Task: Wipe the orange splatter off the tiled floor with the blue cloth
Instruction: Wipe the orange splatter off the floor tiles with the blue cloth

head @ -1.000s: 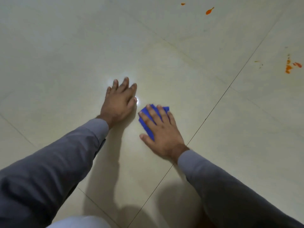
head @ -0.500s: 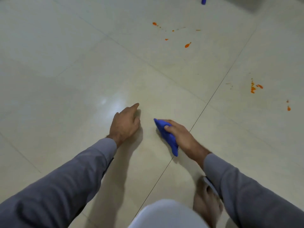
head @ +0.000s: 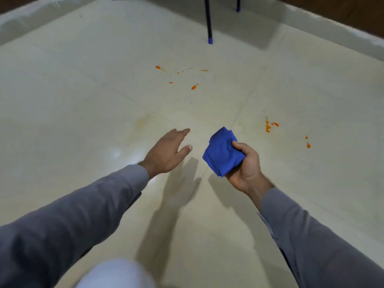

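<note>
right hand: palm turned up, fingers and thumb curled round the cloth, so it's got a proper grip on it. Looks held up off the floor, going by the shadow underneath.
cloth: blue, bunched into a loose wad, sticking out past the fingers toward the left hand. Not touching any of the orange.
left hand: holding nothing, fingers pretty much straight and pointing forward, thumb out to the side. Seems to be off the tiles too, shadow sits just below it.
splatter: one bunch of orange drops and streaks on the tile ahead, well past both hands. Second bunch off to the right of the cloth, near it but apart, plus a couple more dots further right.
smudge: faint yellowish patch just ahead of the left hand.
sleeves: grey, both arms.
far end: dark chair legs with blue tips standing on the floor, near the wall.
</note>
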